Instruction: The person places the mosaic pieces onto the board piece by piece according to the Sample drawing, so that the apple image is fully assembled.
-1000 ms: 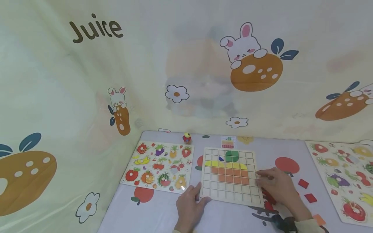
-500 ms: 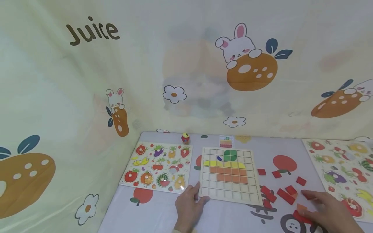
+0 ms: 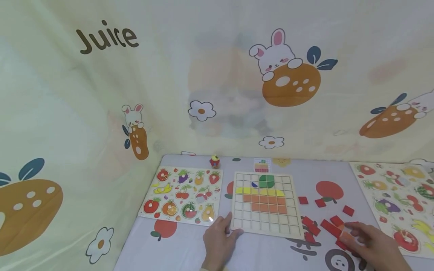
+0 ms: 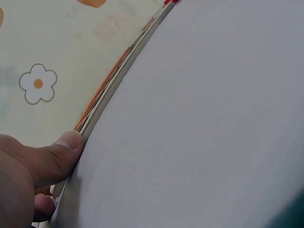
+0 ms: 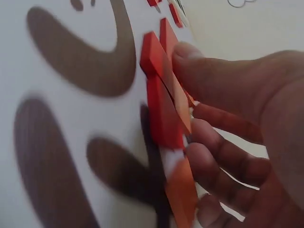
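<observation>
A wooden grid board (image 3: pixel 247 224) lies on the cloth with green, yellow, orange and blue pieces in its squares. My left hand (image 3: pixel 218 241) grips its near left corner, thumb along the front edge and a finger at the side; the left wrist view shows the thumb (image 4: pixel 69 147) on the edge. To the right, my right hand (image 3: pixel 376 242) is over a loose pile of tiles with its fingers loosely bent. Its thumb and fingertips touch around an orange tile (image 5: pixel 178 97) lying against red tiles (image 5: pixel 164 116). The palm side is partly hidden in the head view.
Fruit puzzle boards lie at left (image 3: pixel 179 195) and right (image 3: pixel 393 199). A small picture card (image 3: pixel 262 165) lies behind the grid board, and a red and yellow toy figure (image 3: pixel 214 161) stands further left. Several red tiles (image 3: pixel 320 203) are scattered right of the grid.
My right hand left the grid board's right edge, reached right to the tile pile, then shifted slightly left, with the orange and red tiles under it. The left hand stayed at the corner.
</observation>
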Action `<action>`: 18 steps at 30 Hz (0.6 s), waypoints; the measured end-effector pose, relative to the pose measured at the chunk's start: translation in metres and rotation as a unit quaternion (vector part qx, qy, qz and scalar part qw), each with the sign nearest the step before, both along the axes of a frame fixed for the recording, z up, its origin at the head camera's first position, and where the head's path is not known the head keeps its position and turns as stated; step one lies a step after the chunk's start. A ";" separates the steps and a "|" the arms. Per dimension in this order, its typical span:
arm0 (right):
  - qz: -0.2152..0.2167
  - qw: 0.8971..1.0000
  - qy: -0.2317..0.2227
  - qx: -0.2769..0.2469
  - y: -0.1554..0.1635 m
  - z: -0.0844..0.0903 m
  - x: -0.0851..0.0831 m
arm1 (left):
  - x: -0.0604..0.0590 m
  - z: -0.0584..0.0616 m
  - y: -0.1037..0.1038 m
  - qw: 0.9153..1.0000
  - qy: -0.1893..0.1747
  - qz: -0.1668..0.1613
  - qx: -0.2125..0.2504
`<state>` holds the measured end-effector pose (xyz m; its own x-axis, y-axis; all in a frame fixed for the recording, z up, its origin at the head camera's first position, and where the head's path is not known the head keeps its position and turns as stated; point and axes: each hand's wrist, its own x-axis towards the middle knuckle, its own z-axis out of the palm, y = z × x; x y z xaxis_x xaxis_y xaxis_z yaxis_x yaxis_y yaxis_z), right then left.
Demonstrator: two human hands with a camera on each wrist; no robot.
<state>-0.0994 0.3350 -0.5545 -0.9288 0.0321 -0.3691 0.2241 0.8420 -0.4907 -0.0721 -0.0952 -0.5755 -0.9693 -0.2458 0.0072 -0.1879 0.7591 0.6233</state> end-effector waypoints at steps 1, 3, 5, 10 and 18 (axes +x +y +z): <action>-0.003 1.000 0.004 -0.002 -0.003 0.000 -0.002 | 0.000 -0.001 -0.001 1.000 0.000 -0.001 -0.001; -0.011 1.000 0.014 0.000 -0.008 -0.001 -0.006 | 0.000 -0.001 -0.002 1.000 -0.002 0.000 0.000; -0.012 1.000 0.026 0.002 -0.012 -0.001 -0.010 | 0.000 -0.001 -0.001 1.000 0.000 -0.002 0.000; -0.014 0.998 0.053 0.004 -0.019 -0.001 -0.015 | 0.000 0.000 -0.001 1.000 0.009 -0.005 0.002; -0.031 0.998 0.055 -0.002 -0.019 -0.003 -0.018 | 0.000 0.000 -0.001 1.000 0.013 -0.009 -0.001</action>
